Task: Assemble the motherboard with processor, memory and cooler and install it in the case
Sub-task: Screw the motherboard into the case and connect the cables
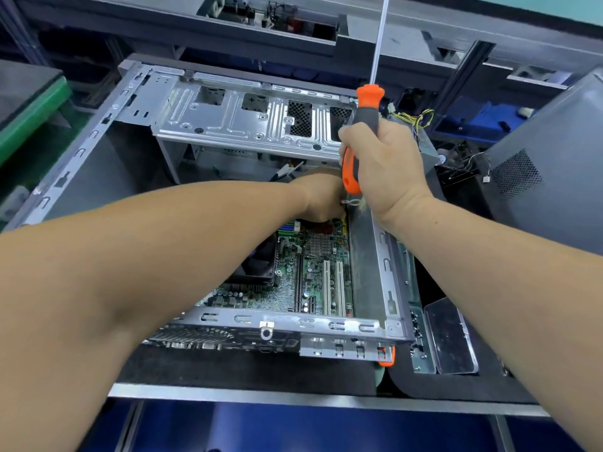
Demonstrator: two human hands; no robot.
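The open metal case (293,321) lies flat on the bench with the green motherboard (313,272) inside it. A black cooler (257,265) sits on the board, partly hidden under my left forearm. My left hand (321,199) reaches down to the far right corner of the board; its fingertips are hidden. Just to its right, above the case's right wall, my right hand (385,164) grips an orange and grey screwdriver (367,106) by the handle. The shaft points straight up.
The silver drive cage (248,115) stands tilted up at the back of the case. A grey perforated side panel (548,151) leans at the right. Yellow and black cables (421,119) hang behind the screwdriver. A small metal tray (450,337) lies by the case's near right corner.
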